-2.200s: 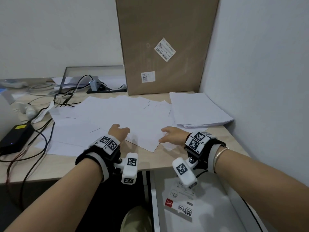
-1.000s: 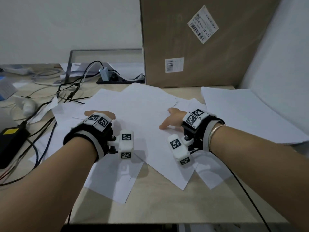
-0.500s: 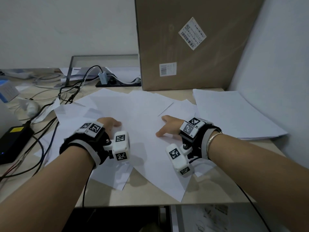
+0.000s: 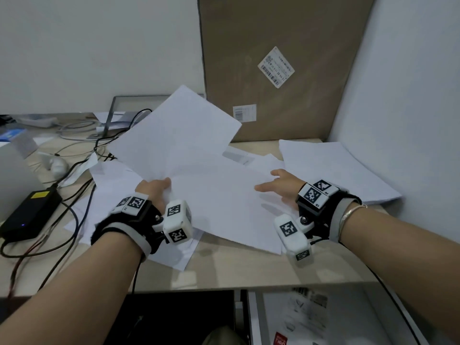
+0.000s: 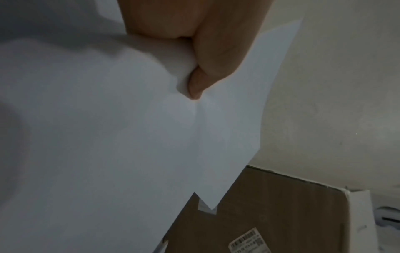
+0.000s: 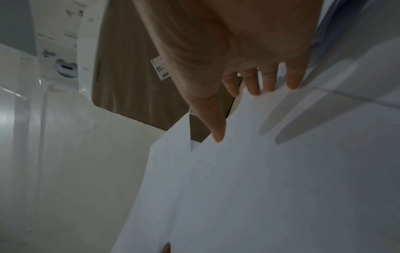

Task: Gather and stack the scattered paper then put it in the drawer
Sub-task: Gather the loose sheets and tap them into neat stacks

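Left hand [image 4: 153,189] has pinched sheets [image 4: 174,143] and raised them toward frame centre; right hand [image 4: 281,186], fingers straight, still flat on paper [image 4: 236,207]: gathering begun

Bare forearms, no sleeves. The left hand [image 4: 153,189] and right hand [image 4: 282,188] each emerge from a black wrist brace [image 4: 124,227] edged with a grey-white band. Each brace carries on top a flat black-sided block faced with square black-and-white fiducial markers [image 4: 314,192], and on its inner side, on a short bracket with a metal screw, a rounded white camera housing [image 4: 177,224] bearing further markers. A thin metal bangle [image 4: 349,213] circles the right wrist; a black cable trails beneath each forearm.
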